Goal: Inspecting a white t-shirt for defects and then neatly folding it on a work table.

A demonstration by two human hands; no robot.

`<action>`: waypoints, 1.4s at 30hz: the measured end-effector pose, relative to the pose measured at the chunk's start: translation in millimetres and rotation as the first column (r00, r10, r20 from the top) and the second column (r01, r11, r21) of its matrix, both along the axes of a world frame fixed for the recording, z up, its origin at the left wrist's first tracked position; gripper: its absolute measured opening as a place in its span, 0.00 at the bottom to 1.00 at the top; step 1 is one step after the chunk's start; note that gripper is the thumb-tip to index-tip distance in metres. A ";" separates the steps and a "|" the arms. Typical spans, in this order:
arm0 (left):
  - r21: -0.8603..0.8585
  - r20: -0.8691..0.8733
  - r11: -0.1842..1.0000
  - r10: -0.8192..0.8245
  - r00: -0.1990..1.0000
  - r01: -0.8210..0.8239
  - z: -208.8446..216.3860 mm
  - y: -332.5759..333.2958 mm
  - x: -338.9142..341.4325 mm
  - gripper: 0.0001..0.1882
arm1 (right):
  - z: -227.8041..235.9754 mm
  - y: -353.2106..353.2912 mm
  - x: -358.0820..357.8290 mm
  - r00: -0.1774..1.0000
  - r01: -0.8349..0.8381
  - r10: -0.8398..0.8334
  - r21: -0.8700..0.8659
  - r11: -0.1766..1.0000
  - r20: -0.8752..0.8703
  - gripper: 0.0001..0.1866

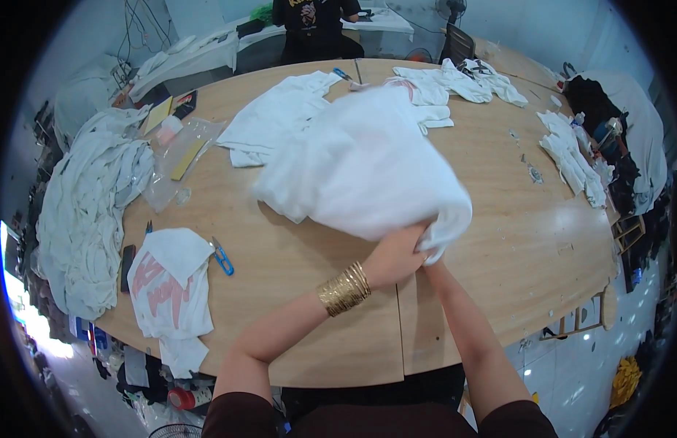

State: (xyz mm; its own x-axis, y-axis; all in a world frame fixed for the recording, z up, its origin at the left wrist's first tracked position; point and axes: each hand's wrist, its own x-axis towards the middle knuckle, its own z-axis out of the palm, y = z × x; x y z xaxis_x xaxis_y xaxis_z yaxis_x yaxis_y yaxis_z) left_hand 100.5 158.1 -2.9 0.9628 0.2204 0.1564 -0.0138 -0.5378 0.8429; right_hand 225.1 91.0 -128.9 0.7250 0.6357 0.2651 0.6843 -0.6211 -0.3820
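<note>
A white garment [368, 168] billows over the middle of the table, its far part smeared by motion. My left hand [398, 255], with gold bangles on the wrist, is closed on the garment's near right corner. Close against it, my right hand [429, 257] grips the same bunched corner, its fingers mostly covered by the cloth and my left hand. To the left lies a folded white piece with a pink print [162, 285], and beside it is a pair of blue-handled thread snips [222, 257].
A large heap of white cloth [90, 212] covers the table's left side. More white garments [280, 109] lie toward the far side, and others [572, 157] at the right edge. A plastic bag [179, 157] lies near the heap. Another person [313, 29] is at the far table.
</note>
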 end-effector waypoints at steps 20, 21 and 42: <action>0.244 0.140 0.806 0.522 0.842 -0.540 -34.1 148.8 -80.5 0.22 | 42.9 -162.1 -50.1 0.349 0.502 0.110 0.284 0.817 -0.931 0.27; 0.250 0.178 0.778 0.548 0.817 -0.577 -46.2 176.7 -67.1 0.25 | 43.4 -150.0 -56.8 0.475 0.449 0.095 0.334 0.829 -0.875 0.27; -0.528 -0.114 0.849 -0.082 0.990 0.009 -136.7 -19.8 39.3 0.24 | 262.5 -222.2 -73.1 0.497 -0.615 0.698 0.358 0.703 -0.516 0.15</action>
